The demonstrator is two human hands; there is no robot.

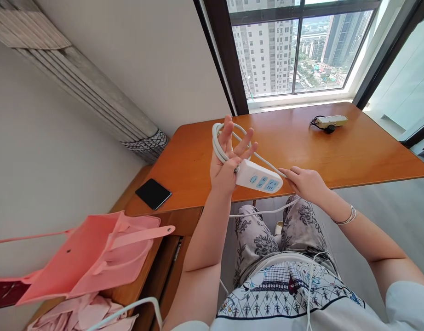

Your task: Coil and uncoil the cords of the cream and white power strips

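A white power strip [258, 176] with blue socket faces hangs over the near edge of the wooden table, its left end at the thumb of my left hand [229, 154]. Loops of its white cable [217, 143] go round that hand, whose fingers are raised and spread. From the loops the cable runs down to the right, into the fingers of my right hand [303, 181], which are closed on it just beyond the strip's right end. A further stretch of cable passes below, over my lap.
On the wooden table [288, 133] lie a black phone [153, 193] at the left and a beige power strip [332, 121] with a black plug at the back right. A pink bag [94, 253] and pink cloth [84, 315] are at lower left. A window is behind the table.
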